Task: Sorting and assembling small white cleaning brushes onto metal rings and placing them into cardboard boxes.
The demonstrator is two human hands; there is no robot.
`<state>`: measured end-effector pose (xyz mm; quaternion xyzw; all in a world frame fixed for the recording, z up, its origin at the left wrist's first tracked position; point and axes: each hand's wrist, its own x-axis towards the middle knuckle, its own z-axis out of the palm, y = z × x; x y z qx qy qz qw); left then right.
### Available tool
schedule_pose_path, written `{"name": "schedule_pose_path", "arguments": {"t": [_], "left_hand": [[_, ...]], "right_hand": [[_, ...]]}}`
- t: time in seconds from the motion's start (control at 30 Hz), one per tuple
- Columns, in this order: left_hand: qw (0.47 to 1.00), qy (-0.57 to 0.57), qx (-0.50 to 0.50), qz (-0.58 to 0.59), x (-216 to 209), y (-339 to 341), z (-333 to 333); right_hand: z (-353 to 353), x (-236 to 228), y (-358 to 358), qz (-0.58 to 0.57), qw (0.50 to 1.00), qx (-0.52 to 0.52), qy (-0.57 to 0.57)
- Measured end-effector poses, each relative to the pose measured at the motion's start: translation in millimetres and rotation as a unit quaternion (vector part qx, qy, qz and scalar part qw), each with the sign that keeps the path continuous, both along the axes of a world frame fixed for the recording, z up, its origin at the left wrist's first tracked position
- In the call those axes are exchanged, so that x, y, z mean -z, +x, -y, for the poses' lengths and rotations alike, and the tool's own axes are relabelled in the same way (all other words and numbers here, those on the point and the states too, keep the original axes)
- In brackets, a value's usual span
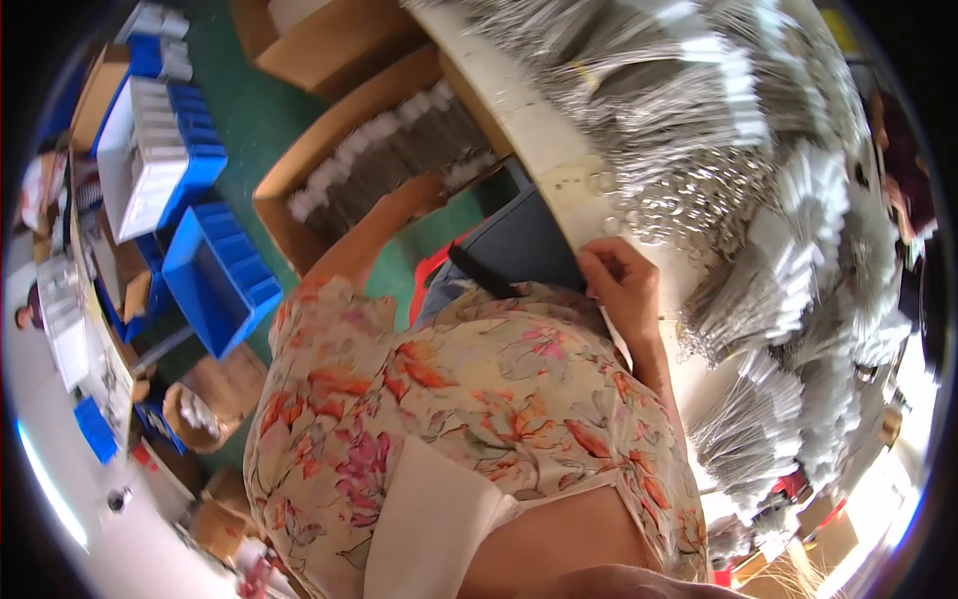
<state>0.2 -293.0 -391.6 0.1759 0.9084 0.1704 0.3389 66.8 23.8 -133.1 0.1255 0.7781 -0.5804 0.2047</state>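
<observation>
My left hand (pixel 417 195) reaches over the near side of an open cardboard box (pixel 282 200), close to bundles of thin grey strands with white ends (pixel 399 145). Its fingers are small and dark here, so whether they grip a bundle cannot be made out. At the edge of the pale table (pixel 569 165), my right hand (pixel 624 285) has its fingers curled in and thumb pressed against them. Anything inside that hand is hidden. Beyond it lie heaped bundles of thin metallic strands (pixel 649 110), with shiny rings (pixel 689 200) at the ends facing me.
Another cardboard box (pixel 349 45) stands beyond the filled one. To the left are a blue bin (pixel 222 280) and stacked blue and white trays (pixel 160 150). A red curved edge, perhaps a stool (pixel 427 280), shows beside my lap. Someone in dark clothing (pixel 903 170) is at the far right.
</observation>
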Motion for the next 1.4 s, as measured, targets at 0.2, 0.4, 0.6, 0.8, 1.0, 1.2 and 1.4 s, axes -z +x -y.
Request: {"name": "schedule_pose_path", "arguments": {"t": [0.2, 0.4, 0.6, 0.8, 1.0, 1.2, 1.4], "left_hand": [[0.902, 0.274, -0.102, 0.316, -211, -44, -9], [0.916, 0.352, 0.081, 0.173, -401, -141, -133], [0.91, 0.342, 0.082, -0.219, -368, -307, -269], [0.864, 0.068, 0.126, -0.483, -315, -358, -327], [0.895, 0.084, 0.077, -0.432, -319, -358, -326], [0.834, 0.435, -0.061, -0.332, -358, -340, -348], [0.92, 0.261, 0.113, -0.269, -321, -318, -411]], "right_hand": [[-21, -15, 5, -0.126, 0.984, -0.112, -0.053], [-86, -60, 13, -0.176, 0.976, 0.022, -0.131], [-181, -111, 16, -0.21, 0.963, 0.17, -0.003], [-284, -109, -6, -0.207, 0.925, 0.246, 0.201], [-326, -81, -84, -0.16, 0.931, 0.223, 0.242], [-335, -44, -138, -0.063, 0.94, 0.201, 0.268], [-342, -58, -126, -0.118, 0.93, 0.343, 0.059]]}}
